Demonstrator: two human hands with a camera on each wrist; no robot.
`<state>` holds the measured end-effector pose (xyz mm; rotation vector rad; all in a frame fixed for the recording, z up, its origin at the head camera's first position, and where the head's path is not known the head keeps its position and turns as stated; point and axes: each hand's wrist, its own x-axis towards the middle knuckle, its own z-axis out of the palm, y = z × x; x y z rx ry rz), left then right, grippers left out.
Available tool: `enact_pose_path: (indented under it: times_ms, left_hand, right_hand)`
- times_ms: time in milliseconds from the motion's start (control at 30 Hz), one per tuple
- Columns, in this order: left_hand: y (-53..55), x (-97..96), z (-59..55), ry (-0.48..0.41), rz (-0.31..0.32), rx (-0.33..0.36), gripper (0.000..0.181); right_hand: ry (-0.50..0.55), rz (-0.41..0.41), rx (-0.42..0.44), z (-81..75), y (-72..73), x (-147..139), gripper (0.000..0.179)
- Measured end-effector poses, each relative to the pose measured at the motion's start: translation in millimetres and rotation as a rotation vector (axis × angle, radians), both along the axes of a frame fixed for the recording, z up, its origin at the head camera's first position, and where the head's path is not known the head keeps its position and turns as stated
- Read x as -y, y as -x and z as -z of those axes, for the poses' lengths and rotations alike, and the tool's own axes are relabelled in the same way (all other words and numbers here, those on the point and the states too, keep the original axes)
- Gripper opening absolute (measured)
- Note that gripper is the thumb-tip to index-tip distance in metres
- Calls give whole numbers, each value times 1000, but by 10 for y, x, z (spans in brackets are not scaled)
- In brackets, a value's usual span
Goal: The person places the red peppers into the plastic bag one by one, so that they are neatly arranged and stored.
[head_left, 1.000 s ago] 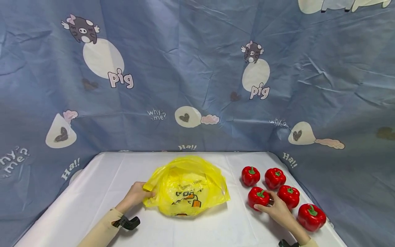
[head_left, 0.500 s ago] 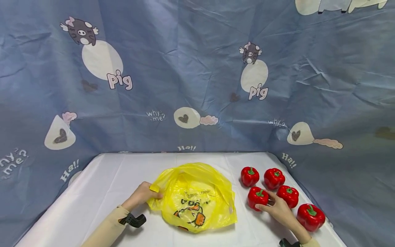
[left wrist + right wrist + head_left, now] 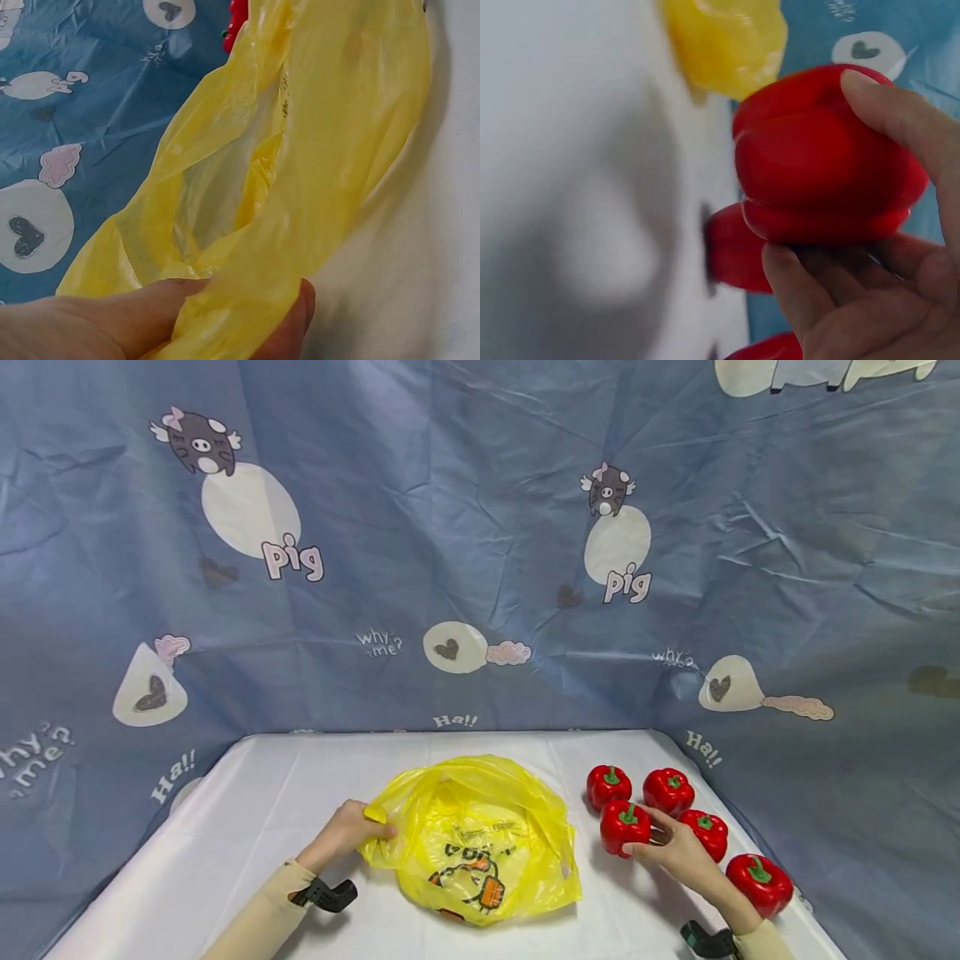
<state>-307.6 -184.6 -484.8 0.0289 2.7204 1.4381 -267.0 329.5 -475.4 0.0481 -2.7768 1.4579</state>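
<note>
My left hand (image 3: 351, 833) pinches the left edge of a thin yellow plastic bag (image 3: 480, 860) that lies on the table with its mouth spread wide. In the left wrist view the bag (image 3: 352, 127) passes between thumb and fingers, which it partly covers. On the right, my right hand (image 3: 675, 847) grips a red bell pepper (image 3: 622, 828) with a green stem. The right wrist view has this pepper (image 3: 825, 157) between thumb and fingers, held a little above the white tabletop.
Several more red peppers stand round the right hand: one behind it (image 3: 608, 787), one at the back right (image 3: 668, 792), one beside the knuckles (image 3: 705, 835) and one near the right edge (image 3: 759, 885). A blue printed cloth (image 3: 480, 552) hangs behind the white table (image 3: 300, 777).
The left hand has pulled the bag's edge slightly right, and the bag's mouth has tipped toward me. My right hand has lifted the bell pepper slightly off the table.
</note>
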Motion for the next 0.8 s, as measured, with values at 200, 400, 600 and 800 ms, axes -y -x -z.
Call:
enact_pose_path:
  times_ms: [200, 400, 600, 800]
  left_hand:
    - [6, -25, -12, 21, -14, 17, 24]
    - [25, -34, 2, 28, -22, -1, 24]
    - [16, -35, -10, 19, -36, -7, 26]
    - [7, -49, 9, 4, -36, -10, 25]
  right_hand:
    - [79, -88, 38, -246, 55, 121, 82]
    - [111, -186, 55, -383, 168, 391, 87]
    - [170, -347, 37, -426, 306, 766, 80]
    - [202, -449, 47, -491, 459, 1180, 76]
